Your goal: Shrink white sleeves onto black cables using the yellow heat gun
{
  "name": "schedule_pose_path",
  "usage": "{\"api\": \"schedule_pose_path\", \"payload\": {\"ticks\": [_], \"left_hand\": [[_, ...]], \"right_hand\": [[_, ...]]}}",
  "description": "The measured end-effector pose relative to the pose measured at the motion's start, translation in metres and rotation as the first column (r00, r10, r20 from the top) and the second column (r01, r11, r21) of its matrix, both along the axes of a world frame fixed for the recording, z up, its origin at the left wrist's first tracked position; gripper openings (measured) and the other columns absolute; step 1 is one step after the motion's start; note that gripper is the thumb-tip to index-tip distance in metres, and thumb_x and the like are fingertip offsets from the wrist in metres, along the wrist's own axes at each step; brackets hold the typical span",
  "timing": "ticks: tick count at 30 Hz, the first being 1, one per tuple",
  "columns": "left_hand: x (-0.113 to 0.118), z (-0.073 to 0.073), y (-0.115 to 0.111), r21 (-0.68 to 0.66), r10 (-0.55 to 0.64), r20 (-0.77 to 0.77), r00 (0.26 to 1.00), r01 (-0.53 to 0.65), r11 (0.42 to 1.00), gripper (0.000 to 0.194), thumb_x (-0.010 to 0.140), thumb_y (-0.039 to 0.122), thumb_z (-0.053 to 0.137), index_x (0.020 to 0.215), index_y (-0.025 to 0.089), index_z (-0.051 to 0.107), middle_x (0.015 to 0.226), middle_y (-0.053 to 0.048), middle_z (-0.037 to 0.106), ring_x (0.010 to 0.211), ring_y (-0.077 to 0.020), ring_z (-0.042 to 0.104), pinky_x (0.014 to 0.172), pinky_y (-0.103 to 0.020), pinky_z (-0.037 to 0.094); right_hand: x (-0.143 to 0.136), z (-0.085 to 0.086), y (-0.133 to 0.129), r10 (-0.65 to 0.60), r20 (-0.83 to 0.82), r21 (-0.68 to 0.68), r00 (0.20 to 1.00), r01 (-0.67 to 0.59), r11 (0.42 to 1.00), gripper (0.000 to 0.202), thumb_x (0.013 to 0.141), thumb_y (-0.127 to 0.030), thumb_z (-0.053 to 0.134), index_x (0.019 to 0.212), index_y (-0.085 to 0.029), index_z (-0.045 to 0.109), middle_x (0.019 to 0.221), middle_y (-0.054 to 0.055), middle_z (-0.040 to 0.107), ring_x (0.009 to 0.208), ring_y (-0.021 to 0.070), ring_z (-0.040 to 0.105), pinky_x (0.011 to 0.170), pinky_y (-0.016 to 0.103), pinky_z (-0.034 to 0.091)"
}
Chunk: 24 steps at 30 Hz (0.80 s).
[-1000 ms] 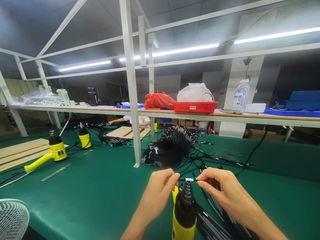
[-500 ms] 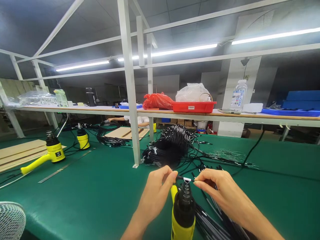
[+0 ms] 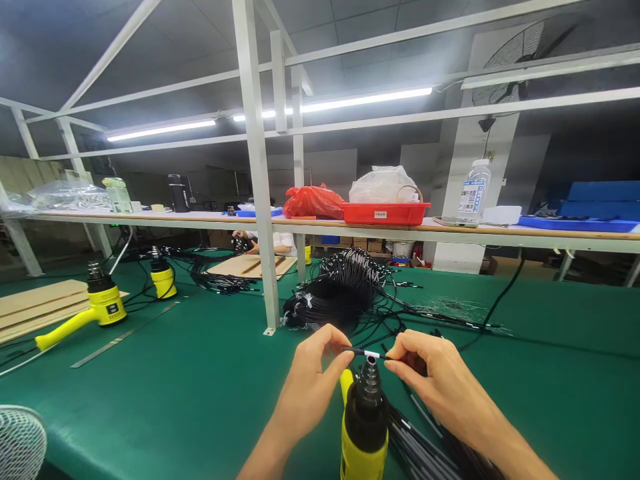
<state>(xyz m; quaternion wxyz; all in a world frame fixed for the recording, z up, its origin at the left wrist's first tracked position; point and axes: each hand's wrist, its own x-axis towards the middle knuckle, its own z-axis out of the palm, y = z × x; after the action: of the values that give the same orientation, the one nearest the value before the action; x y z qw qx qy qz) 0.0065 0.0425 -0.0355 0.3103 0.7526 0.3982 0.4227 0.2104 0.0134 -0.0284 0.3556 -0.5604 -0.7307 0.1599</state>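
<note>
A thin black cable (image 3: 358,351) with a white sleeve (image 3: 371,355) runs across the top of the near heat gun (image 3: 367,417), the sleeve right at its nozzle mouth; whether the two touch I cannot tell. The cable's long axis goes from left to right, dipping slightly rightward, crosswise to the upright nozzle. The left hand (image 3: 314,373), left of the near heat gun, pinches the cable between thumb and forefinger. The right hand (image 3: 431,368), on its other side, holds the cable in a similar fingertip pinch, other fingers curled, and sits closer to the sleeve. The sleeve thus lies rightward from the left hand and leftward from the right.

Just right of the near heat gun lies a cable bundle (image 3: 416,445); beyond it, a black cable heap (image 3: 330,303). Well to its left stand two more yellow heat guns (image 3: 106,308).
</note>
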Motion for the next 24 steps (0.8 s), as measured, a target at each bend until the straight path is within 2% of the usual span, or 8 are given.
{"api": "schedule_pose_path", "payload": {"ticks": [6,10,14,17,20,22,24], "left_hand": [[0.001,-0.002,0.003,0.025,0.032,-0.036,0.999,-0.031,0.999,0.050,0.100,0.048,0.039,0.060,0.019,0.041,0.060,0.003,0.043,0.060,-0.0145,0.039,0.057,-0.026,0.029],[0.004,-0.002,0.002,0.033,0.019,-0.001,1.000,-0.019,0.999,0.041,0.100,0.044,0.042,0.068,0.019,0.048,0.068,0.002,0.050,0.068,-0.0152,0.045,0.063,-0.025,0.033],[0.001,-0.002,0.002,0.032,0.075,0.071,0.995,-0.078,0.996,0.028,0.101,0.042,0.039,0.090,0.022,0.054,0.077,0.002,0.057,0.077,-0.0169,0.052,0.071,-0.026,0.037],[-0.010,-0.006,0.005,0.000,0.123,0.089,0.988,-0.123,0.992,0.026,0.099,0.046,0.042,0.095,0.023,0.055,0.078,0.001,0.058,0.080,-0.0185,0.054,0.075,-0.028,0.039],[-0.024,-0.016,0.009,-0.049,0.163,0.067,0.984,-0.160,0.986,0.030,0.094,0.051,0.049,0.092,0.022,0.056,0.078,0.001,0.057,0.080,-0.0194,0.055,0.077,-0.028,0.040],[-0.032,-0.023,0.011,-0.081,0.192,0.047,0.980,-0.188,0.979,0.032,0.091,0.054,0.053,0.089,0.022,0.057,0.077,0.001,0.057,0.079,-0.0194,0.054,0.076,-0.028,0.040],[-0.039,-0.029,0.013,-0.101,0.218,0.027,0.976,-0.214,0.972,0.035,0.090,0.056,0.054,0.084,0.022,0.057,0.075,0.002,0.055,0.077,-0.0190,0.053,0.073,-0.026,0.040]], "right_hand": [[-0.002,0.005,-0.010,0.060,0.084,-0.074,0.995,-0.054,0.996,0.036,0.097,-0.035,0.040,0.067,-0.021,0.054,0.065,-0.003,0.058,0.060,0.0138,0.045,0.057,0.027,0.031],[-0.002,0.003,-0.010,0.031,0.083,-0.019,0.996,-0.029,0.999,0.034,0.097,-0.037,0.041,0.068,-0.022,0.051,0.064,-0.004,0.057,0.059,0.0132,0.045,0.056,0.026,0.033],[0.019,-0.005,0.017,-0.197,0.135,0.047,0.971,0.192,0.980,0.033,0.097,-0.038,0.040,0.073,-0.022,0.056,0.067,-0.003,0.061,0.062,0.0142,0.053,0.058,0.025,0.039],[0.047,-0.024,0.047,-0.411,0.181,0.051,0.894,0.409,0.911,0.029,0.097,-0.029,0.041,0.085,-0.017,0.063,0.080,0.005,0.068,0.075,0.0197,0.062,0.071,0.032,0.045],[0.063,-0.056,0.070,-0.540,0.262,0.036,0.800,0.551,0.834,0.021,0.093,-0.019,0.053,0.110,-0.010,0.061,0.108,0.014,0.066,0.102,0.0254,0.062,0.091,0.043,0.045],[0.061,-0.083,0.077,-0.537,0.310,0.006,0.784,0.564,0.826,0.026,0.092,-0.020,0.058,0.117,-0.012,0.059,0.117,0.012,0.063,0.110,0.0252,0.059,0.097,0.047,0.045],[0.050,-0.110,0.079,-0.460,0.344,-0.068,0.819,0.510,0.857,0.020,0.093,-0.024,0.059,0.111,-0.014,0.062,0.109,0.007,0.066,0.104,0.0220,0.062,0.093,0.044,0.050]]}}
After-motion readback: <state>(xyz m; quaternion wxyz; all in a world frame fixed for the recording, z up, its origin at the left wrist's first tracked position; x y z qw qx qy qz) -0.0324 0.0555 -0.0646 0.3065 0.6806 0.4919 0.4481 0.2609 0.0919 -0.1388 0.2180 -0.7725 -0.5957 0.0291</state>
